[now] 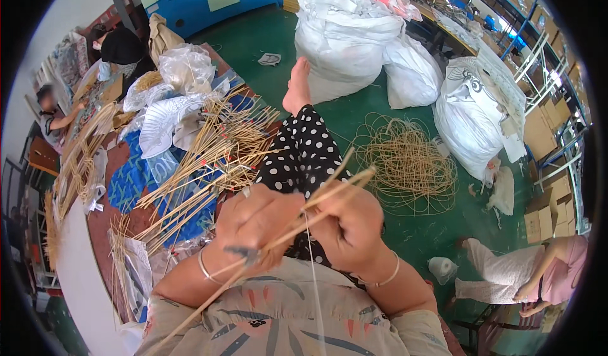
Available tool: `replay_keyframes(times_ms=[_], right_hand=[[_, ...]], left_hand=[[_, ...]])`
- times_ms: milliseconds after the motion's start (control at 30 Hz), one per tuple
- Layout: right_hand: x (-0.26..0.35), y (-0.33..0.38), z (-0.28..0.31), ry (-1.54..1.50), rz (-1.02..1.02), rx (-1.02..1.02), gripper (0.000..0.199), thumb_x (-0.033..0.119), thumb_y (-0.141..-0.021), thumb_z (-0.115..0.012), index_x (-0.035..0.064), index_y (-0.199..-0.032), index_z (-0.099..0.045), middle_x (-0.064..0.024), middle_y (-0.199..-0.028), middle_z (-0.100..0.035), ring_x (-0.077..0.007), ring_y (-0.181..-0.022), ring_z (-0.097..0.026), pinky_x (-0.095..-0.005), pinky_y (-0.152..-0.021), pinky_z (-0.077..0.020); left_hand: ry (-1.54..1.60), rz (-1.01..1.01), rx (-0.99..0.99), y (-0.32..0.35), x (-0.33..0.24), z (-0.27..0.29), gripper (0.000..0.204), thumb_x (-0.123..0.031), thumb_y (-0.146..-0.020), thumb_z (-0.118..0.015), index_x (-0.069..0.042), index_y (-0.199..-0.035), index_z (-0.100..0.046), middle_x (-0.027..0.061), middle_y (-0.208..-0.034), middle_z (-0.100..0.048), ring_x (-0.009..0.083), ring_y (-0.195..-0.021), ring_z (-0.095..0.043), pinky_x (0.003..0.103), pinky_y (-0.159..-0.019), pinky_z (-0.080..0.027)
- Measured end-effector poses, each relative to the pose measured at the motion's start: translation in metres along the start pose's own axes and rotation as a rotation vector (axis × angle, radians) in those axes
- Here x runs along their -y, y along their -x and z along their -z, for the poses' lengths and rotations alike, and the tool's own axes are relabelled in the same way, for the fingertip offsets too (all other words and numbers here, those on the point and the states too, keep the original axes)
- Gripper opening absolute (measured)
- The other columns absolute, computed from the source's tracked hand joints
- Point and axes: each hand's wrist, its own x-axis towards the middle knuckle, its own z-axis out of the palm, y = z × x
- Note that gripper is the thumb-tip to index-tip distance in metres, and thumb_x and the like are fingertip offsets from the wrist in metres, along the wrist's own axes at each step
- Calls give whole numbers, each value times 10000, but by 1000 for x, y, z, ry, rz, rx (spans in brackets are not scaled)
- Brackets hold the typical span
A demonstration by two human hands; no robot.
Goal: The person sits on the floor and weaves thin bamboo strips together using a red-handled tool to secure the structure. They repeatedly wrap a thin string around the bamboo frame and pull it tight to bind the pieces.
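Two bare hands meet above the lap, both closed on a bundle of thin pale bamboo sticks. The left hand is curled shut around the lower run of the sticks, near a dark binding at its wrist side; the right hand is clamped on them just beyond, thumb pressed over. Judged from the grip, the paired hold keeps the sticks aligned and taut while they are worked at one point.

The sticks lie slanted, upper ends fanning slightly apart past the right hand, lower end running down across the patterned cream shirt. They look straw-coloured, slender and smooth. A thin white thread hangs straight down from the sticks between the hands; whether it is tied to them cannot be told.

Left of the held sticks, a loose heap of similar bamboo sticks covers the blue-patterned surface, within easy reach. Right of them, a tangled coil of thin cane rests on the green floor. Beyond the coil stand large white sacks. A seated person in pale clothing is well apart to the right.
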Motion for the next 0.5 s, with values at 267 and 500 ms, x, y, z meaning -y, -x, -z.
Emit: replay_keyframes(times_ms=[267, 500], right_hand=[[-21, 10, -7, -222, -264, 42, 120, 38, -698, -634, 34, -699, -515, -56, -611, -516, -143, -497, -495, -243, -449, -382], [45, 1, 8, -1069, -176, 235, 211, 118, -620, -721, 54, -694, -534, -32, -603, -541, -159, -461, -494, -251, -414, -381]], left_hand=[[-112, 28, -129, 4, 17, -20, 161, 19, -696, -589, -35, -845, -564, 89, -683, -550, 235, -522, -513, 309, -450, -401], [-2, 69, -211, -11, 1, -6, 93, -43, -686, -611, -49, -772, -575, 56, -622, -541, 216, -479, -498, 305, -412, -374]])
